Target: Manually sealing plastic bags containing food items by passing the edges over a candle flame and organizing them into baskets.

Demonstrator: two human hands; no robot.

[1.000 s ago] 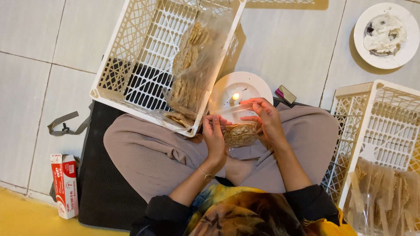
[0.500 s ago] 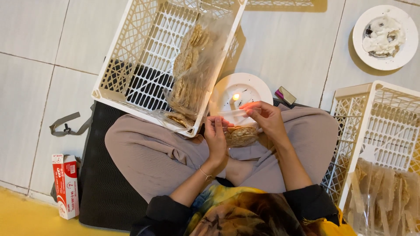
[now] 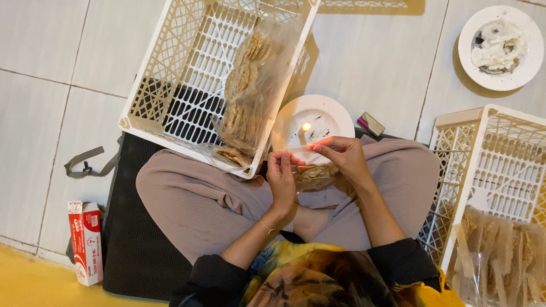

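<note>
I sit cross-legged on a black mat. My left hand and my right hand pinch the two ends of the mouth of a small clear bag of crackers, stretched flat between them over my lap. Just beyond the bag's edge burns a small candle flame on a white plate. A white plastic crate rests tilted on my left knee, with several sealed cracker bags inside.
Another white crate at the right holds clear bags of crackers. A white plate with scraps lies at the top right. A small lighter lies by the candle plate. A red-and-white box stands at the left.
Both hands have drawn the bag's mouth out flat and a little closer to the flame; my right hand has shifted slightly.
</note>
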